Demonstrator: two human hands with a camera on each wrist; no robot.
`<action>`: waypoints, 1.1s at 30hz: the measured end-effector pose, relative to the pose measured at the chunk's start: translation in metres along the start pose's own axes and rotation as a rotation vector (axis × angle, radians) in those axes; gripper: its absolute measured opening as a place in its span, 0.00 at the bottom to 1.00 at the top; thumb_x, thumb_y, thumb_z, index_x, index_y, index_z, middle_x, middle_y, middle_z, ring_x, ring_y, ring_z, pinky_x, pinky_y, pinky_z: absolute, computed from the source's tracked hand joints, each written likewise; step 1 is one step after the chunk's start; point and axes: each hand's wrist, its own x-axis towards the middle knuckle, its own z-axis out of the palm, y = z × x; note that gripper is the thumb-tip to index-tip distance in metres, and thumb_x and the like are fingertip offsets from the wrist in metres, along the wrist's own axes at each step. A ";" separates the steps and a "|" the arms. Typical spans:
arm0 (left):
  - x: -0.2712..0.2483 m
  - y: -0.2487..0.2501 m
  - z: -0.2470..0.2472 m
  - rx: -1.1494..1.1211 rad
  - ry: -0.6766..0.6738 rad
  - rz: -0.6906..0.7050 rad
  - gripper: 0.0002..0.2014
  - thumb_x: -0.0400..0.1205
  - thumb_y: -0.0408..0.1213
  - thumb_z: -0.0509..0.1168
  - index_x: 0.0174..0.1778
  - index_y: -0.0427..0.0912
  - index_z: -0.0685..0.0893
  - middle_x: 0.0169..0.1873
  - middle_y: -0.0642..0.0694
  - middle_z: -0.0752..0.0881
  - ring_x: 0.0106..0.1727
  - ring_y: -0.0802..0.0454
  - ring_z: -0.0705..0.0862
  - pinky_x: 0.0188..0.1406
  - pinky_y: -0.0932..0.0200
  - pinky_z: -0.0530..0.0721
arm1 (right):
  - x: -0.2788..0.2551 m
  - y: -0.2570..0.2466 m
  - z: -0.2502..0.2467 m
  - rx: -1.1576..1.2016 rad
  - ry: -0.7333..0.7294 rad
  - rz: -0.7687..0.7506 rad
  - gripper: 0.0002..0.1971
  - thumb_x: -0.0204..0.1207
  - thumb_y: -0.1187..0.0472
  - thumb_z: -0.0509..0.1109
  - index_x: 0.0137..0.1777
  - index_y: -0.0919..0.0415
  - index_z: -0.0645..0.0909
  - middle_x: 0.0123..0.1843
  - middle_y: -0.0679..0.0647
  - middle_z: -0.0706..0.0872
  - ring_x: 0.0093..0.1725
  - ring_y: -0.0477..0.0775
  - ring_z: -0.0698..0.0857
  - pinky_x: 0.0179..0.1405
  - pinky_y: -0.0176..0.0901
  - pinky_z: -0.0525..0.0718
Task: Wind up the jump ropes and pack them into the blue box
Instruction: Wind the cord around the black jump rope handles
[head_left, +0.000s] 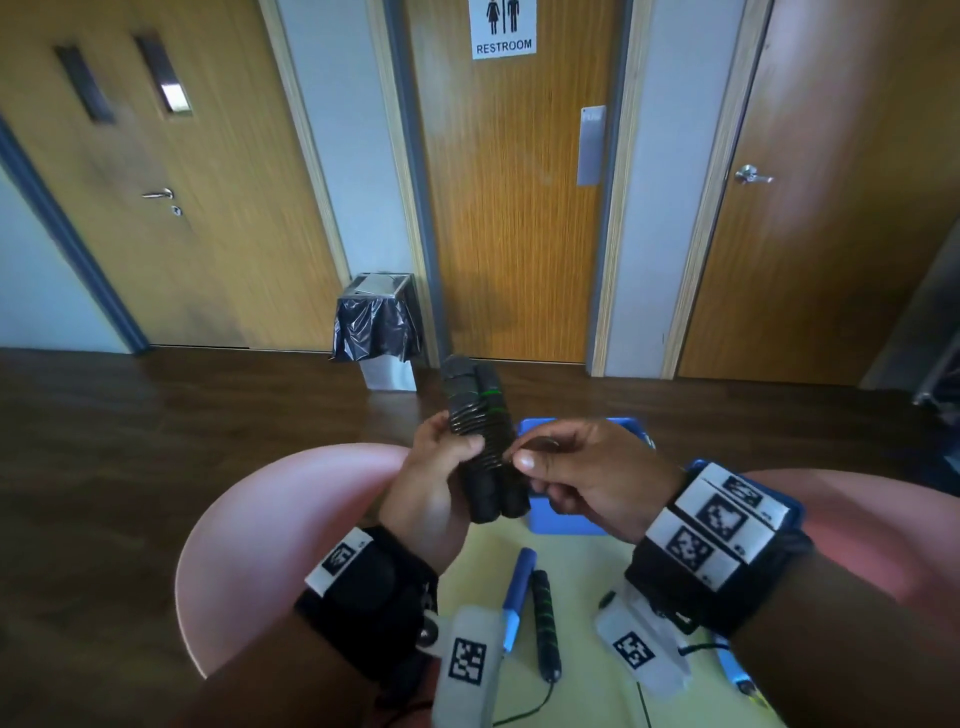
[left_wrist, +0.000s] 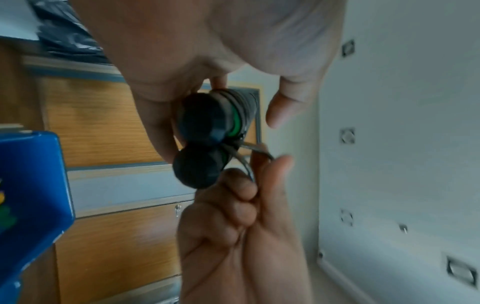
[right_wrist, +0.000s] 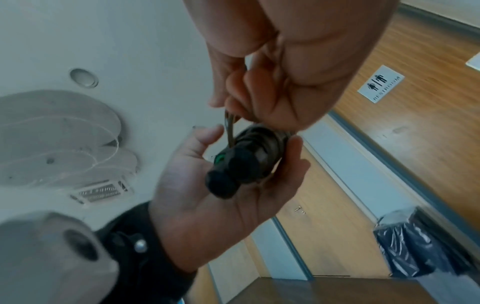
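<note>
My left hand (head_left: 457, 436) grips a black jump rope bundle (head_left: 480, 431): two black handles side by side with the dark cord coiled tightly around them, held upright above the blue box (head_left: 571, 517). To its right, my right hand (head_left: 519, 453) pinches the loose cord end (left_wrist: 257, 150) between thumb and fingers, right against the coils. The right wrist view shows the handle butts (right_wrist: 233, 170) lying in my left palm. On the yellow-green table (head_left: 582, 577) near me lie a blue handle (head_left: 519, 584) and a black handle with green rings (head_left: 545, 618), thin cord trailing from them.
Pink round seats (head_left: 270, 525) flank the table. The blue box sits at the table's far edge, partly hidden by my hands. Beyond is dark wood floor, a bin with a black bag (head_left: 376, 327), and wooden doors, one marked restroom (head_left: 503, 31).
</note>
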 end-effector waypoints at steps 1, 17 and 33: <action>-0.002 0.004 -0.001 -0.026 0.012 -0.049 0.33 0.70 0.36 0.66 0.73 0.31 0.70 0.53 0.27 0.81 0.42 0.35 0.85 0.28 0.50 0.84 | -0.001 0.000 0.000 0.037 -0.045 0.025 0.03 0.64 0.60 0.77 0.37 0.56 0.91 0.27 0.54 0.76 0.24 0.45 0.70 0.22 0.32 0.68; -0.011 0.009 0.019 0.013 0.043 0.224 0.35 0.67 0.27 0.71 0.70 0.51 0.72 0.46 0.41 0.86 0.54 0.36 0.84 0.59 0.29 0.79 | 0.014 0.004 0.025 -0.186 0.532 -0.255 0.11 0.68 0.58 0.84 0.41 0.47 0.83 0.32 0.51 0.84 0.30 0.55 0.83 0.34 0.50 0.87; -0.011 0.022 0.020 -0.062 -0.211 0.227 0.39 0.68 0.29 0.74 0.76 0.38 0.68 0.49 0.35 0.81 0.56 0.37 0.79 0.64 0.36 0.75 | -0.012 0.009 0.024 -0.609 0.490 -0.568 0.14 0.83 0.65 0.67 0.64 0.52 0.87 0.50 0.41 0.85 0.54 0.26 0.79 0.52 0.17 0.71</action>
